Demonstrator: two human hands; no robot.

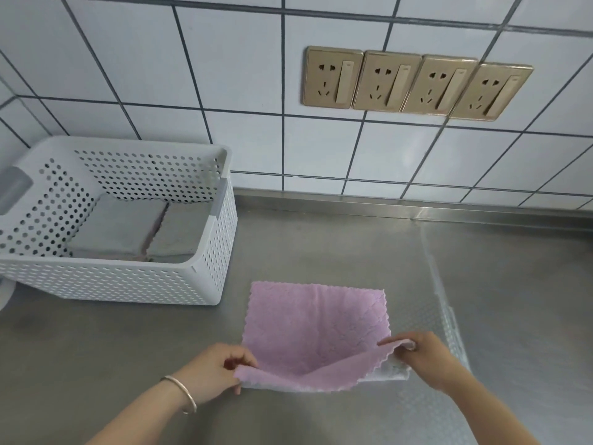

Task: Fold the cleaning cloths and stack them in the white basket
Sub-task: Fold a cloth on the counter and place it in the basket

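Observation:
A pink cleaning cloth (316, 322) with a pale grey underside lies spread on the steel counter in front of me. My left hand (215, 369) pinches its near left corner, and my right hand (423, 356) pinches its near right corner. Both corners are lifted, so the near edge curls up off the counter. The white perforated basket (205, 277) stands at the left. Inside it, two folded grey cloths (128, 224) lie side by side on the bottom.
The tiled wall (244, 75) runs close behind the counter, with a row of several gold sockets (414, 83) above the cloth. A shiny textured strip (449, 319) crosses the steel counter (321, 245) to the right of the cloth.

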